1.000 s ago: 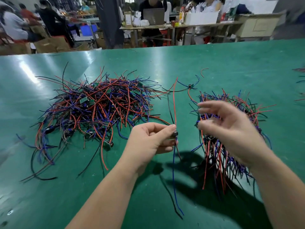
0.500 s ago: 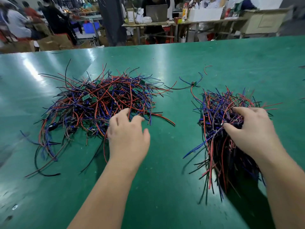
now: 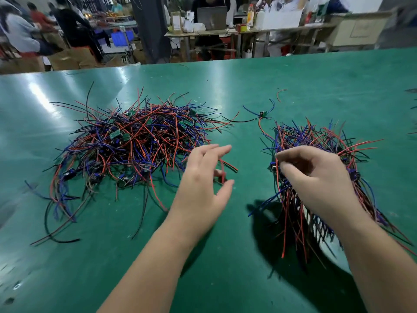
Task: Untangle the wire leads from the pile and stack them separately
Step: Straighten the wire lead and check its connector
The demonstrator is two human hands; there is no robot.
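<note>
Covering the stack (image 3: 316, 136): right hand (image 3: 316, 177)

The table (image 3: 316, 86) has a smooth green top with a soft gloss, streaked by reflected light near its far left corner. The wires in the pile (image 3: 135, 143) and the stack (image 3: 316, 136) have smooth, plastic-looking sleeves. Small circuit boards (image 3: 115, 133) among them look matt. Beyond the far edge, boxes (image 3: 67, 59) look like plain brown cardboard.

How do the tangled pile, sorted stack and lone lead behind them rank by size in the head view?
Largest: tangled pile.
Then: sorted stack, partly hidden by the right hand.
Smallest: lone lead, though farther off.
</note>
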